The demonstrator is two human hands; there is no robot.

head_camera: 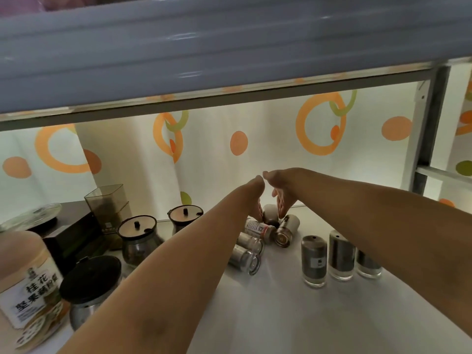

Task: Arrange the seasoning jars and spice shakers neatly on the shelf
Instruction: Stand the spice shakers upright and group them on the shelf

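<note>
Fingers (pixel 281 209): straight, released; left hand (pixel 251 198) and right hand (pixel 281 190) flank a white shaker (pixel 269 212).
Count: 3 upright shakers (pixel 341 254); 5 toppled jars (pixel 249 242) just left of them, the white shaker included; 2 wooden-lidded pots (pixel 138 238) farther left.
Surface: white shelf (pixel 281 315); circle-patterned curtain (pixel 229 149) behind.
Hidden: the 3rd upright shaker sits partly behind the right forearm (pixel 383 226).

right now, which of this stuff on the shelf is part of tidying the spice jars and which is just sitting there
For the job: fallen jars, upright shakers, glass pots with wooden lids, plus the left hand and right hand either side of a white-capped jar.
Just lying about: labelled tub, dark box, glass dish.
</note>
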